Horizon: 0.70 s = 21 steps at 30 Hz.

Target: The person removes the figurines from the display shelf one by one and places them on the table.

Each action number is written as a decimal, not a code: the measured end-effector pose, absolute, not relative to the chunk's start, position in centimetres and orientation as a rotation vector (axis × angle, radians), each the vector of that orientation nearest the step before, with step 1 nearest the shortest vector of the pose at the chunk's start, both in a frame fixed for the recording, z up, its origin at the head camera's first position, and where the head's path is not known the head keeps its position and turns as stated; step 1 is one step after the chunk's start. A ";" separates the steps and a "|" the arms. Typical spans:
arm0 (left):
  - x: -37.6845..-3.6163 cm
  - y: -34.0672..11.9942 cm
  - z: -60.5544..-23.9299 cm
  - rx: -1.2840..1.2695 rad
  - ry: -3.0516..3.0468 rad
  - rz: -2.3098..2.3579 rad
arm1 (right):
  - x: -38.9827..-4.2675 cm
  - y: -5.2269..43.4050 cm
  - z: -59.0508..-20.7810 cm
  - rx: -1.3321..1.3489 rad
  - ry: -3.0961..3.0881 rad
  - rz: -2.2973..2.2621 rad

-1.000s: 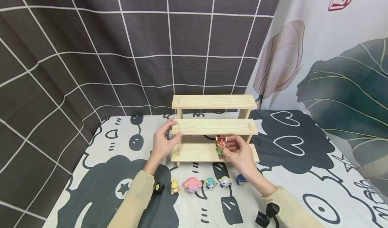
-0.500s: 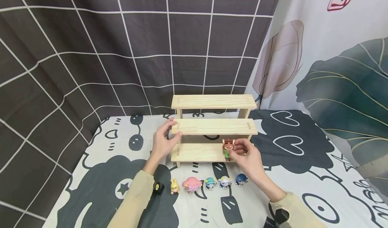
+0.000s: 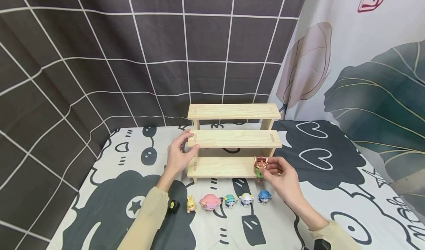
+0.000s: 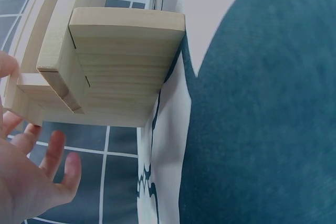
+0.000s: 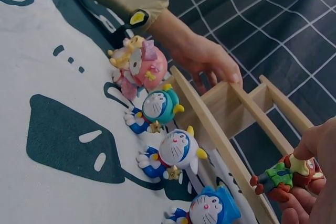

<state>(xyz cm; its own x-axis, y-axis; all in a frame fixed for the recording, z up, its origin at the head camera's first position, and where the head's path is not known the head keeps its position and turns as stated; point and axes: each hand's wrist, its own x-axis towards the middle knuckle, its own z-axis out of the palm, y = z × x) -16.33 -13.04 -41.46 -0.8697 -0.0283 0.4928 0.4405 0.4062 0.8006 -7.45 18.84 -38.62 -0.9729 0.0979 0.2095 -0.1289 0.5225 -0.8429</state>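
Observation:
A three-tier wooden display shelf (image 3: 235, 139) stands on the bed-like patterned cloth. My left hand (image 3: 178, 157) grips the left end of its middle board, thumb at the front edge and fingers behind. My right hand (image 3: 283, 178) pinches a small figurine (image 3: 260, 163) with a red-brown eared head and green jacket. It is upright in the head view, by the right front edge of the lowest board; whether it touches the board I cannot tell. In the right wrist view the figurine (image 5: 281, 178) shows its green jacket and dark legs between thumb and fingers.
A row of figurines lines the cloth before the shelf: a yellow one (image 3: 191, 204), a pink one (image 3: 210, 202), a teal-hatted one (image 3: 230, 201), a white-hooded one (image 3: 246, 199) and a blue-hatted one (image 3: 264, 197). A dark grid curtain (image 3: 159, 58) hangs behind.
My right hand has moved right and slightly toward me along the lowest board, carrying the figurine. The blue-hatted figurine now shows fully. My left hand has stayed in place.

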 end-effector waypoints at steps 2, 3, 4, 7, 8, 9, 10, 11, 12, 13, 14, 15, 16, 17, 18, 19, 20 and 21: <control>-16.3 -13.0 -41.5 -0.353 -2.236 -1.468 | -7.2 19.2 -38.7 0.027 -2.524 1.422; -16.4 -13.0 -41.5 -0.352 -2.236 -1.470 | -7.1 19.4 -38.7 0.027 -2.520 1.417; -16.4 -13.0 -41.5 -0.352 -2.235 -1.473 | -7.0 19.5 -38.7 0.024 -2.517 1.411; -16.4 -13.0 -41.6 -0.350 -2.235 -1.476 | -6.7 20.0 -38.9 0.016 -2.508 1.394; -16.4 -13.0 -41.6 -0.348 -2.235 -1.475 | -6.6 20.2 -39.0 0.012 -2.505 1.390; -16.4 -13.0 -41.6 -0.348 -2.236 -1.473 | -6.5 20.3 -39.0 0.011 -2.503 1.385; -16.4 -13.0 -41.6 -0.347 -2.236 -1.472 | -6.4 20.5 -39.1 0.011 -2.500 1.379; -16.4 -13.0 -41.6 -0.346 -2.235 -1.471 | -6.3 20.6 -39.1 0.011 -2.494 1.376; -16.4 -13.0 -41.6 -0.346 -2.234 -1.470 | -6.2 20.8 -39.2 0.014 -2.490 1.376; -16.4 -13.0 -41.6 -0.346 -2.234 -1.469 | -6.1 20.9 -39.3 0.017 -2.483 1.378; -16.4 -13.0 -41.6 -0.347 -2.234 -1.468 | -5.9 21.0 -39.3 0.019 -2.477 1.378; -16.4 -13.0 -41.6 -0.347 -2.233 -1.468 | -5.8 21.2 -39.3 0.021 -2.474 1.377; -16.4 -13.0 -41.5 -0.347 -2.232 -1.468 | -5.7 21.3 -39.4 0.021 -2.468 1.379; -16.4 -13.0 -41.5 -0.348 -2.231 -1.468 | -5.6 21.4 -39.4 0.022 -2.461 1.384; -16.4 -13.0 -41.5 -0.349 -2.232 -1.467 | -5.5 21.5 -39.5 0.021 -2.459 1.384; -16.4 -13.0 -41.5 -0.350 -2.232 -1.465 | -5.4 21.6 -39.5 0.014 -2.462 1.380; -16.4 -13.0 -41.5 -0.349 -2.231 -1.465 | -5.2 21.7 -39.5 0.008 -2.465 1.375; -16.4 -13.0 -41.5 -0.349 -2.231 -1.464 | -5.1 21.7 -39.6 0.003 -2.466 1.374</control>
